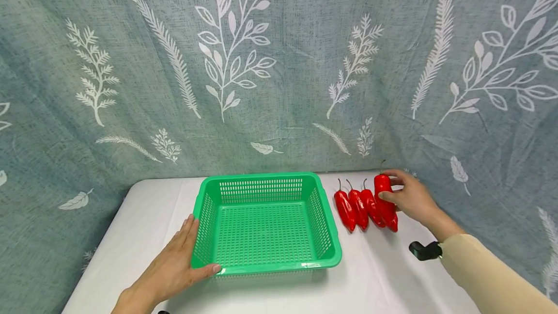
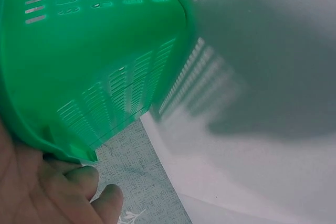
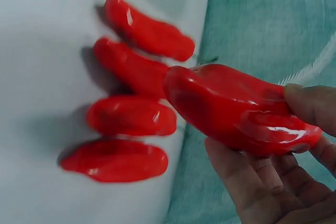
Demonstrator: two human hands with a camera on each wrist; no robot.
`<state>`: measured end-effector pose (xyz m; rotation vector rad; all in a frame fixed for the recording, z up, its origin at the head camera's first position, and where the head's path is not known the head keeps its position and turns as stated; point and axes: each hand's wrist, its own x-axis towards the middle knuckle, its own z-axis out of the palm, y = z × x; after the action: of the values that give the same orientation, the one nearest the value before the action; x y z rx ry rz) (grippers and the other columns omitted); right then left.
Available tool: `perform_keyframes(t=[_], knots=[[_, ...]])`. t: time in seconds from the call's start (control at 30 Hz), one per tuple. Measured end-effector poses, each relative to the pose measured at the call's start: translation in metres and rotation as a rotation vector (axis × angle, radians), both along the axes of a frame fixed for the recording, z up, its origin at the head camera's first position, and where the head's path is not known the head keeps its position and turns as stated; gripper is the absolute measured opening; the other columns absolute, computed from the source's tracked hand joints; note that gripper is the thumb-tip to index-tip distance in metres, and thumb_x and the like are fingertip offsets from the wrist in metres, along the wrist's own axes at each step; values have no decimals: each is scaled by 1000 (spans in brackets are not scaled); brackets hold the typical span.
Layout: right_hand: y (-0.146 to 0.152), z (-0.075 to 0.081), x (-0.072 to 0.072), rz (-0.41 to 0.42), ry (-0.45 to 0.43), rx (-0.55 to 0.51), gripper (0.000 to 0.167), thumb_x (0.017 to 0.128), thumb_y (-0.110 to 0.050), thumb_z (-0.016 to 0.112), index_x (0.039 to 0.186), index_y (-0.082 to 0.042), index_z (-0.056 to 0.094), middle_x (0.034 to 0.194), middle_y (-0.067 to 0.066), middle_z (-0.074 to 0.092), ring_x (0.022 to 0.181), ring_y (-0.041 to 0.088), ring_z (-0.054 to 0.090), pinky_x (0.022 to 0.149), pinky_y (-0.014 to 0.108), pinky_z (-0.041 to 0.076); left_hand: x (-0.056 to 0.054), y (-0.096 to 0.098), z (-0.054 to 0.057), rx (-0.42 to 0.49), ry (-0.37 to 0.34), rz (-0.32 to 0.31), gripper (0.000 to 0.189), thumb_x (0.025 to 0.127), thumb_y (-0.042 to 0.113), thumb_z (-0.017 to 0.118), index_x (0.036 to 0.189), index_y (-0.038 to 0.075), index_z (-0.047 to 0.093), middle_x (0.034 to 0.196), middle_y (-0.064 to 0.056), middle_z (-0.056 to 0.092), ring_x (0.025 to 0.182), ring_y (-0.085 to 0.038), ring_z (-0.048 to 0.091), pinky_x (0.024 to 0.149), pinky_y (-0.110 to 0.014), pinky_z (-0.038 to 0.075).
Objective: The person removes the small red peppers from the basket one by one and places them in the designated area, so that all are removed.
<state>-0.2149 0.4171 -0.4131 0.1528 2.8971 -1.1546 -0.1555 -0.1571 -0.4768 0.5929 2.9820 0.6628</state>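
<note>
A green plastic basket [image 1: 266, 270] with slotted walls stands on the white table, nothing inside it. My left hand [image 1: 172, 260] rests at its near left corner, fingers extended along the left side and thumb on the front rim. In the left wrist view, fingertips [image 2: 107, 200] show just past the basket's rim. Between thumb and fingers, my right hand [image 1: 411, 196] grips a glossy red pepper [image 3: 226, 103], raised above the table. Several similar red peppers [image 1: 345, 211] lie side by side to the right of the basket; the held one partly covers the rightmost in the head view.
The white tabletop [image 1: 366, 285] extends around the basket and peppers. Directly behind its far edge hangs a grey-green curtain [image 1: 296, 110] with white leaf prints. A black device [image 1: 425, 251] sits at my right wrist, beside the cream sleeve [image 1: 488, 270].
</note>
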Motion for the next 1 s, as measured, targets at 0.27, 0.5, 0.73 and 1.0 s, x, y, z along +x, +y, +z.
perform_keyframes(t=[0.27, 0.5, 0.73, 1.0], knots=[[37, -14, -3, -35, 8, 126, 69, 96, -13, 73, 154, 5, 39, 139, 42, 48, 103, 49, 69, 66, 40, 66, 0, 0, 0, 4, 8, 1, 125, 89, 79, 63, 166, -7, 15, 175, -25, 11, 159, -46, 23, 123, -65, 32], [71, -32, -10, -93, -93, 153, 70, 96, -12, 72, 153, 9, 37, 139, 45, 46, 99, 44, 70, 67, 40, 65, 0, -1, 0, 13, -12, -1, 125, 89, 79, 63, 167, -5, 13, 176, -23, 9, 159, -46, 22, 123, -66, 32], [88, -52, -20, -119, -128, 150, 67, 96, -11, 70, 152, 9, 39, 137, 44, 49, 94, 38, 71, 65, 37, 64, 0, -1, 1, -2, -13, 3, 124, 89, 79, 63, 167, -4, 12, 176, -23, 9, 157, -50, 26, 120, -66, 35], [89, -69, -25, -110, -139, 141, 69, 94, -12, 70, 152, 9, 39, 137, 43, 52, 99, 38, 68, 67, 33, 61, 0, 0, 1, 9, -4, -1, 123, 90, 77, 64, 167, -5, 13, 176, -22, 10, 157, -49, 25, 119, -66, 36]])
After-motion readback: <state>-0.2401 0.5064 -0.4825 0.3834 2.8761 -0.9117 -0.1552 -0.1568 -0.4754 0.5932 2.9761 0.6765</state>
